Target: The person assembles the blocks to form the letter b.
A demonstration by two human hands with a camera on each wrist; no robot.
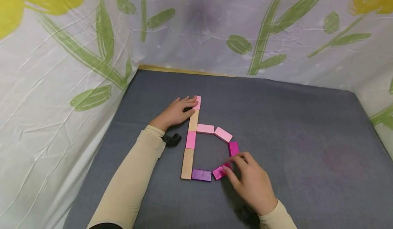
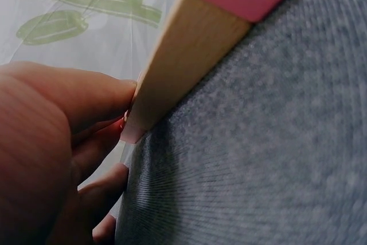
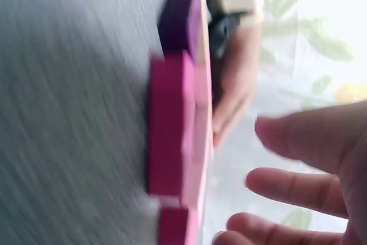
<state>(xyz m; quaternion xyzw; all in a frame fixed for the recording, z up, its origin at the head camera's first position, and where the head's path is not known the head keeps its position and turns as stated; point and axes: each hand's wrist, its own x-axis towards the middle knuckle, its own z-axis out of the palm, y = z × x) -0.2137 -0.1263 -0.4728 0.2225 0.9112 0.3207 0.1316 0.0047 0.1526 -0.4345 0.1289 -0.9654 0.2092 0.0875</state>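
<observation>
Pink, magenta, purple and plain wooden blocks lie end to end in the shape of a letter b. Fingertips of my left hand (image 1: 176,113) rest on the top pink block (image 1: 198,103), and its thumb touches the upper wooden block (image 1: 193,120). Below follow a pink block (image 1: 190,139) and a longer wooden block (image 1: 187,164). Two light pink blocks, a magenta block (image 1: 233,148), a tilted magenta block (image 1: 218,172) and a purple block (image 1: 201,175) form the loop. My right hand (image 1: 255,183) hovers by the tilted magenta block, its fingers spread and apart from it in the right wrist view.
Dark grey cloth (image 1: 301,137) covers the table and stretches out on both sides of the blocks. A white curtain (image 1: 202,51) painted with green stems and yellow flowers hangs behind and to the left. Black camera mounts sit on the wrists.
</observation>
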